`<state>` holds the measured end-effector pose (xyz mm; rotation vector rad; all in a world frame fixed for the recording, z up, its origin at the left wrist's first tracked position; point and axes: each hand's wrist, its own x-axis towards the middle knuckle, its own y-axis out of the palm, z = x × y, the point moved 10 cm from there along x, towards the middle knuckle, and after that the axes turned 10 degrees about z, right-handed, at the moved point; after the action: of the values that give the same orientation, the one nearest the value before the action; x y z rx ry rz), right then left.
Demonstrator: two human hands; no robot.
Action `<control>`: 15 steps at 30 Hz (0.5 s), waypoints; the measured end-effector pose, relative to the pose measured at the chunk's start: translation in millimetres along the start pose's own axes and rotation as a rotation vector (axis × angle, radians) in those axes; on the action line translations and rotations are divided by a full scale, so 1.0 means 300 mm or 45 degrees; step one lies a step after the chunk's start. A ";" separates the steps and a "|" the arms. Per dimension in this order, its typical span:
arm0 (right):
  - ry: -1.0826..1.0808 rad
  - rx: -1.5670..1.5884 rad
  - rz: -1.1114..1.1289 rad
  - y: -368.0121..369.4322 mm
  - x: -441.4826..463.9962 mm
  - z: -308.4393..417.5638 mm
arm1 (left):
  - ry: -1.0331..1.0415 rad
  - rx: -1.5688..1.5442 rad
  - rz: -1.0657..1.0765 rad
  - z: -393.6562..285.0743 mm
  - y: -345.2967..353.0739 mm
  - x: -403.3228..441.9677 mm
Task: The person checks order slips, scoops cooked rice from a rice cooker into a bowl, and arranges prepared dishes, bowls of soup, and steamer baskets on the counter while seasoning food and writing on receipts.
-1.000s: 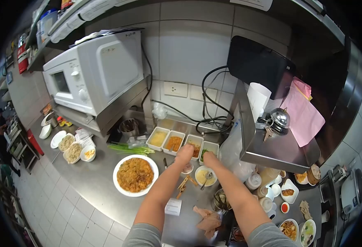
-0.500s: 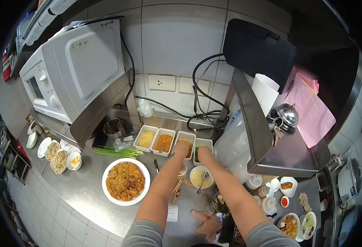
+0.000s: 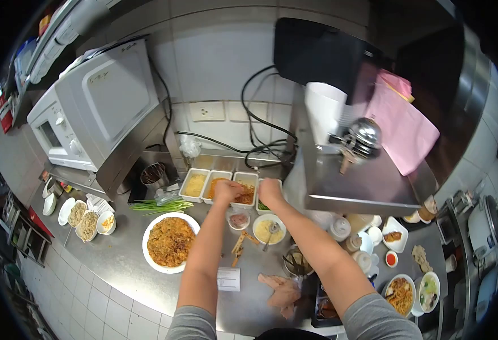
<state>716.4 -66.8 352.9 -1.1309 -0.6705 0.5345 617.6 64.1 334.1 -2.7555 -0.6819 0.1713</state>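
My left hand (image 3: pixel 227 192) is over the tub of orange crumbs (image 3: pixel 210 188) and the edge of the tub of reddish-brown flakes (image 3: pixel 247 195). Its fingers are curled together toward the right; what they hold is too small to make out. My right hand (image 3: pixel 269 191) is at the tub of chopped greens (image 3: pixel 264 206), partly covering it, with fingers closed and tips hidden. Left of these stands a tub of pale yellow food (image 3: pixel 194 185). A small cup of pinkish food (image 3: pixel 238 219) and a bowl of yellowish food with a spoon (image 3: pixel 269 229) sit just in front.
A large plate of orange-brown food (image 3: pixel 171 242) lies left of my arm, green stalks (image 3: pixel 159 206) behind it. Wooden clothespins (image 3: pixel 239 247), a paper slip (image 3: pixel 228 279) and a crumpled cloth (image 3: pixel 280 292) lie between my arms. A metal shelf (image 3: pixel 362 198) juts out at right.
My left hand has moved left from the flakes tub toward the orange crumbs, uncovering the small cup. My right hand stays at the greens tub. The view has shifted.
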 end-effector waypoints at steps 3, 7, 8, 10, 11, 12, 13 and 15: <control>-0.276 0.277 0.140 -0.131 -0.074 0.182 | 0.028 -0.406 0.166 -0.063 -0.028 -0.105; -0.590 1.567 0.937 -0.448 -0.483 0.454 | -0.086 -0.378 0.342 -0.138 -0.074 -0.312; -0.762 1.240 0.926 -0.559 -0.601 0.464 | -0.103 -0.334 0.303 -0.171 -0.085 -0.386; -0.419 1.582 1.328 -0.681 -0.850 0.361 | -0.075 -0.410 0.374 -0.297 -0.016 -0.569; -0.389 1.560 1.363 -0.737 -0.946 0.284 | -0.131 -0.464 0.369 -0.337 0.034 -0.658; -0.374 1.533 1.409 -0.796 -1.048 0.202 | -0.181 -0.466 0.384 -0.367 0.088 -0.734; -0.379 1.492 1.462 -0.847 -1.146 0.113 | -0.231 -0.526 0.378 -0.388 0.144 -0.814; -0.243 1.465 1.407 -0.952 -1.295 -0.127 | -0.282 -0.572 0.452 -0.489 0.318 -0.973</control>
<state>490.7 -457.1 528.1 -0.2295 0.2383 1.7040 429.5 -191.8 456.2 -3.3114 -0.2965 0.4548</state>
